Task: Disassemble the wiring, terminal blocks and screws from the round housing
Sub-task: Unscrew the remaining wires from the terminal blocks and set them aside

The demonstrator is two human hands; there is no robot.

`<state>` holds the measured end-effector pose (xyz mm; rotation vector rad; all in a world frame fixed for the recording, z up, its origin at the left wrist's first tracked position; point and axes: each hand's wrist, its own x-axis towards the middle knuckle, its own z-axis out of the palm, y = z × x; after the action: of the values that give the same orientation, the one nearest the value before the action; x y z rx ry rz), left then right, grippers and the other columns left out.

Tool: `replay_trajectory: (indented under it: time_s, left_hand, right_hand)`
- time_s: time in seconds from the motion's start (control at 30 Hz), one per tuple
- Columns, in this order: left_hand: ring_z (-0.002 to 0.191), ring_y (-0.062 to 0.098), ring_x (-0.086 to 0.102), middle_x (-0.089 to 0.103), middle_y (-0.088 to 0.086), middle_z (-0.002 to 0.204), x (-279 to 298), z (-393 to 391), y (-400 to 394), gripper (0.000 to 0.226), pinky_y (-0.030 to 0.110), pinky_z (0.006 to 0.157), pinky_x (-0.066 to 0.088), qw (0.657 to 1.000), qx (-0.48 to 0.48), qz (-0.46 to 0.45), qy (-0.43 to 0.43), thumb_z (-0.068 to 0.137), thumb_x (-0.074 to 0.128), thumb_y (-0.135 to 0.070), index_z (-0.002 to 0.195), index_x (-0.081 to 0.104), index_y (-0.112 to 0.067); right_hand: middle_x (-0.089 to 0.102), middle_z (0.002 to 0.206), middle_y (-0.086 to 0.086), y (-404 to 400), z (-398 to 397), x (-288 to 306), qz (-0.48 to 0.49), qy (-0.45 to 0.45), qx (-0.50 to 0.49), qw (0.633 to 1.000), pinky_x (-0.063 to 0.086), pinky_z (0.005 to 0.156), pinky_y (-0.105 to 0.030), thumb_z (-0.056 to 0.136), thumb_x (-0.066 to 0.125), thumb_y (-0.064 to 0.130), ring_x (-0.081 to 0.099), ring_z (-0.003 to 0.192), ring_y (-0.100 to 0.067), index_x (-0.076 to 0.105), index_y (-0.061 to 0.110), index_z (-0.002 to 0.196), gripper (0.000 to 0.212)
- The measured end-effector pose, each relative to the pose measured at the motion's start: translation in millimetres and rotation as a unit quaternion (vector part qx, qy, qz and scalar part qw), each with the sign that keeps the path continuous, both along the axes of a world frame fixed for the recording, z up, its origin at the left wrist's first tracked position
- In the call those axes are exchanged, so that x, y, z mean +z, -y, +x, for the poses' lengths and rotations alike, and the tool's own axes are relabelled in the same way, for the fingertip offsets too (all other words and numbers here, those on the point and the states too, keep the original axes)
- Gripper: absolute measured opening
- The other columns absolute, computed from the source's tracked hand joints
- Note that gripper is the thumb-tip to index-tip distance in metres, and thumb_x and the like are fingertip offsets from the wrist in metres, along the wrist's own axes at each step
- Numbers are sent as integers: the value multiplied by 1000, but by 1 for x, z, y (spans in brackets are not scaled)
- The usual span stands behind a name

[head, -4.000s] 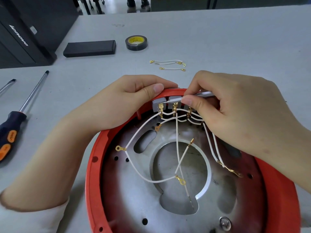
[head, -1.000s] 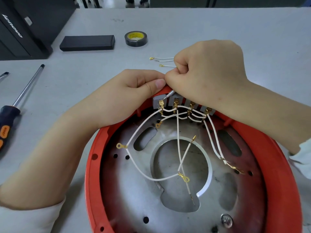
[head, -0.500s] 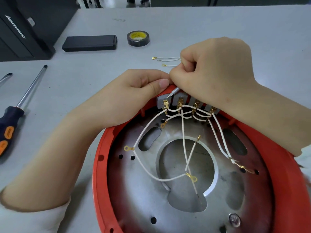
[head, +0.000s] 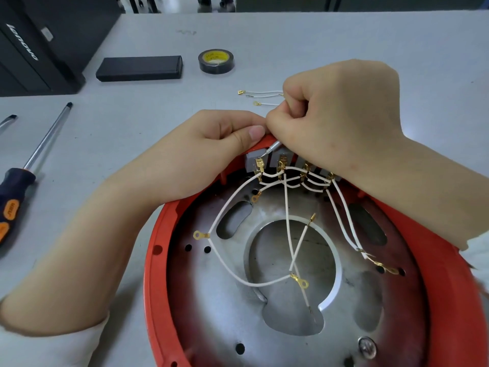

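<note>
The round red housing (head: pixel 156 260) with a metal inner plate (head: pixel 225 313) lies in front of me. Grey terminal blocks (head: pixel 251 161) sit in a row at its far rim, with white wires (head: pixel 227 268) and gold terminals running from them over the plate. My left hand (head: pixel 201 154) grips the far rim beside the blocks, thumb on the edge. My right hand (head: pixel 336 120) is fisted around a thin metal tool (head: pixel 272 148) whose tip rests on the leftmost block. A screw (head: pixel 367 347) sits in the plate near its front right.
Loose white wires (head: pixel 260 94) lie on the grey table beyond my hands. A roll of black tape (head: pixel 216 60) and a black box (head: pixel 139 68) are farther back. A screwdriver (head: pixel 31 160) lies at left, a black computer case (head: pixel 31 49) at far left.
Four seconds ago my right hand pinched the tool flat over the blocks; it is now fisted upright with the tip on the leftmost block. My left hand stays on the rim.
</note>
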<state>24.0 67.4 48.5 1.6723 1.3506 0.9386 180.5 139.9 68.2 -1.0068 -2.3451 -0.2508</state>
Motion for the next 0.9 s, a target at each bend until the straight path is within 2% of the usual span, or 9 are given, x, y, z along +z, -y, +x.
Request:
replay_trajectory:
  time_s: [0.2, 0.37, 0.5, 0.6, 0.63, 0.67, 0.7, 0.77, 0.9]
  left_hand:
    - [93, -6, 64, 72, -21, 92, 1, -1, 0, 28, 8, 83, 43, 1000, -3, 6, -11, 102, 41, -14, 102, 66, -27]
    - [94, 1, 64, 72, -14, 93, 1, -2, 0, 27, 15, 88, 45, 1000, -3, -6, -21, 103, 41, -16, 102, 67, -24]
    - [103, 23, 64, 72, 4, 102, 2, -3, 0, 29, 33, 96, 47, 999, 6, -5, -35, 100, 41, -23, 107, 67, -16]
    - [103, 37, 59, 68, 18, 103, 2, -3, -1, 33, 50, 97, 43, 999, 8, -10, -43, 97, 40, -28, 107, 67, -10]
    - [103, 36, 60, 68, 18, 103, 1, -3, -1, 32, 49, 97, 44, 999, 7, -10, -45, 98, 41, -27, 107, 67, -11]
    - [102, 31, 63, 70, 12, 103, 1, -3, -1, 29, 43, 97, 46, 999, 5, -7, -42, 100, 41, -24, 107, 67, -13]
    - [100, 20, 66, 73, 3, 102, 1, -3, 0, 27, 32, 94, 49, 999, 3, -4, -34, 102, 41, -20, 107, 67, -16]
    - [100, 1, 65, 73, -13, 100, 2, -2, 1, 28, 14, 88, 46, 1000, -3, -6, -15, 103, 40, -13, 109, 67, -20]
    - [104, -3, 63, 72, -16, 105, 2, 0, 0, 29, 9, 89, 42, 1000, -1, 1, -8, 102, 40, -12, 110, 66, -24]
  right_hand:
    - [21, 43, 1, -8, -3, 1, -35, 22, 26, 999, 17, 49, -27, 68, 48, 26, 23, 45, -16, 24, 15, 48, 33]
    - [22, 43, 0, -13, -3, 0, -61, 25, 41, 997, 17, 49, -26, 67, 49, 26, 24, 44, -16, 24, 13, 48, 34]
    - [25, 39, -3, -14, -4, 1, -88, 22, 49, 995, 16, 49, -24, 66, 48, 28, 37, 44, -13, 26, 12, 47, 33]
    - [47, 46, 3, -15, -5, 0, -104, 23, 52, 993, 16, 49, -25, 66, 47, 30, 47, 51, 1, 27, 11, 48, 33]
    - [49, 47, 7, -15, -4, 0, -105, 20, 53, 993, 16, 49, -25, 67, 47, 30, 47, 51, 0, 27, 11, 48, 33]
    - [45, 45, 1, -14, -3, -1, -100, 13, 52, 994, 16, 49, -25, 67, 48, 30, 45, 49, -6, 27, 12, 48, 33]
    - [36, 42, -5, -13, -2, -2, -87, 6, 45, 995, 17, 49, -25, 68, 49, 29, 39, 45, -14, 27, 12, 48, 34]
    - [27, 42, -2, -10, -1, -2, -58, -6, 24, 998, 20, 50, -24, 69, 50, 28, 29, 46, -19, 28, 12, 49, 34]
    - [29, 43, 0, -5, -2, 1, -49, -18, 22, 998, 22, 51, -22, 72, 50, 28, 31, 49, -18, 32, 13, 50, 32]
